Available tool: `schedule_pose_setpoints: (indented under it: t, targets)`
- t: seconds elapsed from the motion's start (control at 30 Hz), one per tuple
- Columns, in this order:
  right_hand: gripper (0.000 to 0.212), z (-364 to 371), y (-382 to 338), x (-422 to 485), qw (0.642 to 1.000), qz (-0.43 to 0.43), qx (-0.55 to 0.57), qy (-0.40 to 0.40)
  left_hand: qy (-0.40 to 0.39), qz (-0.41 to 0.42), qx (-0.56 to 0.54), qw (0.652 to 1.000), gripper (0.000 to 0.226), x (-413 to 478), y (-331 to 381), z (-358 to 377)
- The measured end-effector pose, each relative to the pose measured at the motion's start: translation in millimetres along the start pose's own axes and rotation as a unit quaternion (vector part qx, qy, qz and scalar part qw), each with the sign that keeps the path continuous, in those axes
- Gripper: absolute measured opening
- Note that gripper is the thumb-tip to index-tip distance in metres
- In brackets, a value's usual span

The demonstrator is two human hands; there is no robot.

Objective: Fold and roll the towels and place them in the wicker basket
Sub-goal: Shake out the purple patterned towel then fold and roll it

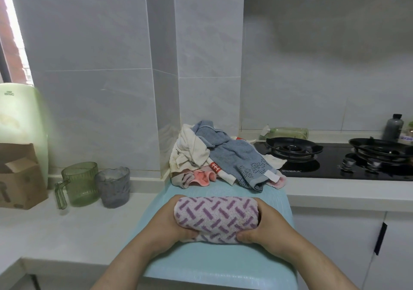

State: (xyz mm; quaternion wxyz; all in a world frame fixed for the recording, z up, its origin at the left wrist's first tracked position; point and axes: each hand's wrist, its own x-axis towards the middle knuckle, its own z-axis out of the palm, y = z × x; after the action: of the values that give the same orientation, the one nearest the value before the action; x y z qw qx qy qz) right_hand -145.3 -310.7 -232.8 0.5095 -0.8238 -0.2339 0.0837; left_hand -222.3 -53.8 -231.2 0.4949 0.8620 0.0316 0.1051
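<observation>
left hand (171,219) is gripping the left end of the white rolled towel with purple dashes (216,218) | towel is lying across the pale turquoise mat (207,265) | right hand (267,225) is clasping its right end, thumb pressing the front

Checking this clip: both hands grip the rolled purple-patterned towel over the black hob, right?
Not the hob. The head view shows the left hand and right hand gripping the rolled purple-patterned towel over the light blue mat.
</observation>
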Motion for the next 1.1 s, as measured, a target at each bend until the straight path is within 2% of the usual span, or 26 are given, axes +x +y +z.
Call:
schedule_pose_setpoints:
  t: [0.13,0.23,0.3,0.37,0.4,0.47,0.5,0.6,0.73,0.87,0.97,1.07,1.1]
  targets:
    - [0.065,0.8,0.5,-1.0,0.999,0.006,0.037,-0.002,-0.003,-0.011,-0.018,1.000,0.067,0.0,-0.6,1.4]
    - [0.065,-2.8,-4.3,-4.4,0.998,0.014,0.047,-0.031,-0.036,-0.023,-0.047,0.998,0.072,-3.7,3.0,-1.6]
    - [0.069,-4.6,-8.6,-5.4,0.995,0.023,0.074,-0.056,-0.053,-0.038,-0.101,0.993,0.076,-7.1,9.6,-1.8]
    - [0.076,-1.8,-13.1,-5.9,0.990,0.032,0.126,-0.061,-0.019,-0.072,-0.180,0.981,0.072,-10.5,19.7,4.6]
    - [0.076,2.9,-14.6,-6.0,0.986,0.039,0.154,-0.052,0.016,-0.086,-0.206,0.975,0.064,-11.3,23.5,9.3]
    - [0.074,14.6,-22.3,-6.5,0.976,0.067,0.207,-0.010,0.111,-0.104,-0.212,0.965,0.030,-10.1,29.8,18.9]
    - [0.071,20.7,-26.9,-5.4,0.972,0.085,0.217,0.021,0.158,-0.113,-0.212,0.958,0.022,-10.1,32.9,23.2]
    - [0.045,36.5,-32.6,0.9,0.964,0.094,0.195,0.152,0.250,-0.091,-0.166,0.950,0.045,-7.6,35.6,34.1]
    - [0.040,44.6,-37.0,-5.7,0.965,0.019,0.047,0.256,0.290,-0.050,-0.093,0.951,0.047,-9.5,40.3,43.1]
    - [0.050,43.2,-36.0,-9.3,0.961,0.007,0.023,0.274,0.294,-0.024,-0.038,0.955,0.039,-14.3,32.9,43.4]
    - [0.049,45.4,-33.6,-14.5,0.962,0.007,0.019,0.272,0.296,-0.018,-0.064,0.953,0.044,-21.1,31.1,46.7]
    - [0.036,46.8,-29.5,-19.6,0.963,0.008,0.048,0.265,0.303,-0.020,-0.117,0.945,0.020,-24.7,30.5,52.5]
    - [0.028,47.4,-29.0,-20.8,0.963,0.005,0.070,0.259,0.303,-0.016,-0.125,0.945,0.019,-27.0,32.2,53.5]
